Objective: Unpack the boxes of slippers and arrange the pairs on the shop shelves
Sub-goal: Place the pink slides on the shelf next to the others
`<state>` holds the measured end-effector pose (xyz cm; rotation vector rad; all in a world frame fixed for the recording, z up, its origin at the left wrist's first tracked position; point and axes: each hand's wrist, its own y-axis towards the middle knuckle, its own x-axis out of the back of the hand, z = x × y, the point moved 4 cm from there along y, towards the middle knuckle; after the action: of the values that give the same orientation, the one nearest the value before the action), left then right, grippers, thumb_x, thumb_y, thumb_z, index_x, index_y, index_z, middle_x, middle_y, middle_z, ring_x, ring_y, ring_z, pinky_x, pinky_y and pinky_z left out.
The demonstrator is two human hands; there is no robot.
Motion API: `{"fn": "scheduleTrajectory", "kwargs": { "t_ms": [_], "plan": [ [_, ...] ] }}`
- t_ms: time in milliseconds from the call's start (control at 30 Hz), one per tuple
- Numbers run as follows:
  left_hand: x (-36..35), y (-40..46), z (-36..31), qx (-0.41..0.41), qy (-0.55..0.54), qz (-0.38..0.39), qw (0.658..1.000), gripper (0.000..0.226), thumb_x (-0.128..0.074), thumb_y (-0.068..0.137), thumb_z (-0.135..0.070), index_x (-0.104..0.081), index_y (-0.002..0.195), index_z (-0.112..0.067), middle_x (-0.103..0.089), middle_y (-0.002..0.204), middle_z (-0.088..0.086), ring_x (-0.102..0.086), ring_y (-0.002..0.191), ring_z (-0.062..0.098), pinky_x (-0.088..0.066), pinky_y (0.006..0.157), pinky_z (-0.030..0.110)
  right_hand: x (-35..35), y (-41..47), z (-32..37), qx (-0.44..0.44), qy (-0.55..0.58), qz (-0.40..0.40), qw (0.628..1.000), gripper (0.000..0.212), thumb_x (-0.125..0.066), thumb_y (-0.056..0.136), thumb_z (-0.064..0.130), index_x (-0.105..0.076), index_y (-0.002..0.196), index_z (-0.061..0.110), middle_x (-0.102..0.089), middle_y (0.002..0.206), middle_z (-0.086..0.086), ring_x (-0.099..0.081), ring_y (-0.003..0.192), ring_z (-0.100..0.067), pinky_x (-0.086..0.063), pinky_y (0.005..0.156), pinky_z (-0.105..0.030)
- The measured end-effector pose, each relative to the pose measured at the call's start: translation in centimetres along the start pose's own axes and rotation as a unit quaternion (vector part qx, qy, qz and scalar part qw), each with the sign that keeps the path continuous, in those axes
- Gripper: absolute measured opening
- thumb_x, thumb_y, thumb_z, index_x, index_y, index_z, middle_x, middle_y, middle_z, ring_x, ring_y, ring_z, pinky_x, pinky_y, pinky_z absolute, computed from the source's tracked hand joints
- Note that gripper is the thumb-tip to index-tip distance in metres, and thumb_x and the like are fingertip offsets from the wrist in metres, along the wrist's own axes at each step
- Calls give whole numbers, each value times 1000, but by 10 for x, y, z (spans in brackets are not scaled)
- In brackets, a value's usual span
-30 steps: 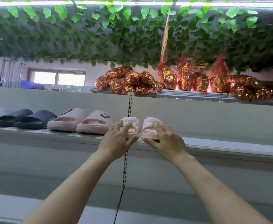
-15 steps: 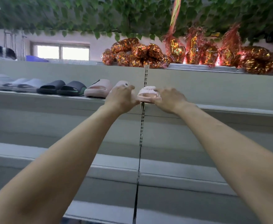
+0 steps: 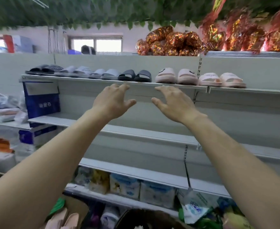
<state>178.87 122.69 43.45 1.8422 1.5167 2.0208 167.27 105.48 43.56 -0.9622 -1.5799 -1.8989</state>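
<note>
A row of slipper pairs stands on the top shelf (image 3: 103, 80): dark and grey pairs at the left, a black pair (image 3: 135, 75), a pink pair with a face (image 3: 176, 76), and a plain pink pair (image 3: 222, 79) at the right end. My left hand (image 3: 113, 100) and my right hand (image 3: 174, 101) hang in the air in front of the shelf edge, fingers spread, holding nothing. Both are below and left of the plain pink pair. More pink slippers (image 3: 63, 219) lie at the bottom left.
Two bare shelves (image 3: 136, 131) lie below the top one. Packaged goods (image 3: 126, 185) fill the lowest shelf. Blue boxes (image 3: 41, 100) and bagged slippers (image 3: 2, 106) sit at the left. Foil-wrapped bundles (image 3: 169, 42) rest on top, under hanging green leaves.
Both hands let go of the plain pink pair and drew back from the shelf, fingers spreading. The view pulled away and dropped, showing the lower shelves.
</note>
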Motion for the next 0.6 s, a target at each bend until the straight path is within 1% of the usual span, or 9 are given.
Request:
{"fn": "scheduleTrajectory", "kwargs": {
  "t_ms": [67, 167, 267, 400, 500, 600],
  "plan": [
    [11, -29, 31, 7, 4, 5, 1000, 66, -57, 93, -54, -41, 149, -23, -48, 146, 10, -45, 134, 30, -42, 107, 46, -20, -11, 34, 3, 25, 5, 1000, 57, -47, 100, 52, -42, 150, 25, -41, 157, -2, -33, 146, -20, -32, 117, -40],
    [19, -70, 72, 10, 9, 8, 1000, 65, -57, 94, -54, -42, 149, -21, -49, 145, 9, -46, 133, 29, -42, 107, 46, -51, -23, 80, 9, 54, 20, 998, 57, -49, 100, 50, -44, 149, 23, -42, 156, -6, -32, 147, -21, -29, 119, -41],
    [15, -107, 111, 20, 7, 9, 1000, 62, -57, 95, -52, -44, 148, -21, -51, 144, 7, -48, 131, 27, -43, 106, 42, -81, -35, 120, 15, 74, 44, 996, 56, -50, 100, 48, -44, 150, 22, -41, 157, -5, -31, 147, -20, -27, 119, -37],
    [-6, -141, 163, 39, 6, 15, 999, 61, -57, 96, -49, -43, 148, -20, -50, 145, 6, -46, 132, 25, -42, 107, 40, -129, -40, 162, 42, 75, 82, 993, 57, -47, 102, 49, -40, 152, 25, -39, 158, -3, -32, 147, -19, -31, 117, -39],
    [-32, -152, 205, 59, 16, 34, 998, 63, -58, 95, -48, -44, 148, -18, -49, 146, 9, -46, 133, 28, -42, 108, 42, -177, -32, 184, 55, 85, 111, 989, 57, -46, 102, 49, -39, 152, 24, -40, 157, -3, -32, 146, -19, -29, 117, -37],
    [-62, -153, 248, 72, 35, 55, 995, 63, -61, 93, -47, -47, 146, -16, -50, 145, 14, -47, 131, 33, -42, 107, 45, -230, -18, 201, 59, 101, 138, 984, 58, -45, 102, 50, -37, 153, 24, -36, 160, -2, -29, 147, -19, -28, 119, -38]
  ]
}}
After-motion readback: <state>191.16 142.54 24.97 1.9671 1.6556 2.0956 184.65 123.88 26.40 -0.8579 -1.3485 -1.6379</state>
